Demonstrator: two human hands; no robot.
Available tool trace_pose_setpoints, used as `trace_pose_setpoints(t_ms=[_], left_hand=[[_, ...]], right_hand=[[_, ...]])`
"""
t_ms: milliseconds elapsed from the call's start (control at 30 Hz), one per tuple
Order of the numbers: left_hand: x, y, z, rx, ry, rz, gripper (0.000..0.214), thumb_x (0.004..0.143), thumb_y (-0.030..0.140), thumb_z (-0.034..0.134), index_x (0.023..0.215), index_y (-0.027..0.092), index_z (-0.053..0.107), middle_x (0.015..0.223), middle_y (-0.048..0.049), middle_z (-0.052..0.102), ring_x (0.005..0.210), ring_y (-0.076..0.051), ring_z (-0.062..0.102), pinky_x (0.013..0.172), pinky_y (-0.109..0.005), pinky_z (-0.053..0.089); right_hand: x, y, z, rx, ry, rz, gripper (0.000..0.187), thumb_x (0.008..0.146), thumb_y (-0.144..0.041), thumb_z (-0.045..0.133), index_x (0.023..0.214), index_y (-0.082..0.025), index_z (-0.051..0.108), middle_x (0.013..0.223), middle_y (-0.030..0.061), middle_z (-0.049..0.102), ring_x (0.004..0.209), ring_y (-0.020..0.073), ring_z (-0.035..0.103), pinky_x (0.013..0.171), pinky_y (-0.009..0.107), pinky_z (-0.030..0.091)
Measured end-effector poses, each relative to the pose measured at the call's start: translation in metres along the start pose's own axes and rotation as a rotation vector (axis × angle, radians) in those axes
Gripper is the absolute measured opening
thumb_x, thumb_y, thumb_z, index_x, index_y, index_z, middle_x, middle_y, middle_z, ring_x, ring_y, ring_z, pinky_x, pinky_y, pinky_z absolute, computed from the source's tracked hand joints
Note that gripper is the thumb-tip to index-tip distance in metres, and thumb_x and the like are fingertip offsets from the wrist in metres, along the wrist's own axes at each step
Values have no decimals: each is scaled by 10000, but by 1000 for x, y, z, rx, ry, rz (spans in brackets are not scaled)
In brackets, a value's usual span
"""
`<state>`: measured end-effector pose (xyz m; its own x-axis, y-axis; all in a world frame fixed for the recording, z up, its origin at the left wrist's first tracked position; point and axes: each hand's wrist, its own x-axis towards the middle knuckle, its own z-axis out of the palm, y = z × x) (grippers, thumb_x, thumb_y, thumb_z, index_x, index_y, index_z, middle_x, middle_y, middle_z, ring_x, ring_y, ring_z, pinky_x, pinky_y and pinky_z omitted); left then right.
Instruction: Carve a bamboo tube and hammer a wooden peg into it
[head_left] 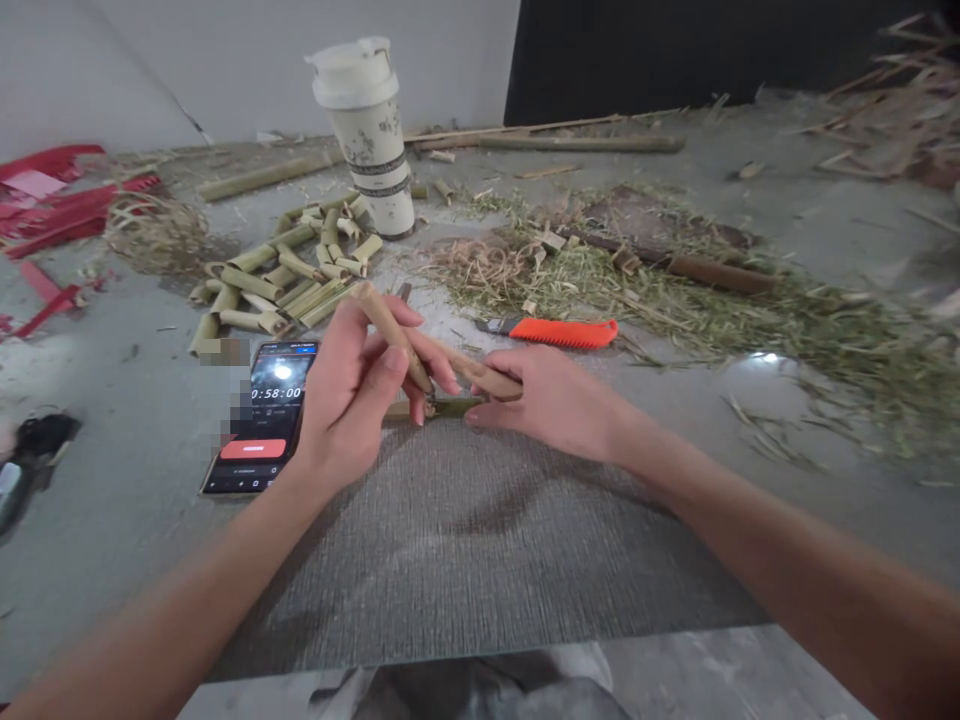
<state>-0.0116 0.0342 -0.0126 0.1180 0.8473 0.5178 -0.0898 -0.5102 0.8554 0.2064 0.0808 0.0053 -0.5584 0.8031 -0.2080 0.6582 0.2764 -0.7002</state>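
In my left hand [352,390] is a tan wooden or bamboo stick [390,330], gripped between thumb and fingers and tilted, its lower end on a greenish bamboo piece [450,408]. My right hand [555,400] closes on a second tan stick [469,368], which slants toward the left fingers. The bamboo piece lies low across the mat between both hands; its left end is partly hidden by my left fingers. Just beyond my right hand rests an orange utility knife [562,332]. Beside my left wrist lies a phone [262,420] with a timer on its screen.
Behind my left hand lies a pile of cut bamboo tubes [285,270] near a tall patterned cup [371,150]. Green shavings [675,320] spread over the right side. Red pieces [60,205] and a ball of woven strips [157,230] are at the left.
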Motion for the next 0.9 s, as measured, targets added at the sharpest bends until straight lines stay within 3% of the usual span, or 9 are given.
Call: trace_pose_setpoints(t_ms=[233,500,900], left_hand=[[-2,-8,-3,70,-121,24,126,1153,313,510,1247,275,584,892,-25,769,805,-180,791,497,-213,575],[0,-7,-2,89,-157,-34,118,1155,362,498,1202,268,550,845,-21,741,731,-168,746,476,-215,566],[1,-8,-4,76,-160,-81,102,1151,365,510,1172,272,546,847,-17,721,736,-158,712,510,-221,569]], right_hand=[[0,3,1,14,-3,-18,382,874,-392,835,746,-228,515,704,-63,480,657,120,429,615,341,266],[0,3,0,58,-21,-58,274,898,-380,812,807,-219,610,717,-60,537,675,125,471,630,342,278],[0,3,1,38,-15,-45,297,874,-376,789,761,-226,558,719,-57,534,670,127,464,638,346,261]])
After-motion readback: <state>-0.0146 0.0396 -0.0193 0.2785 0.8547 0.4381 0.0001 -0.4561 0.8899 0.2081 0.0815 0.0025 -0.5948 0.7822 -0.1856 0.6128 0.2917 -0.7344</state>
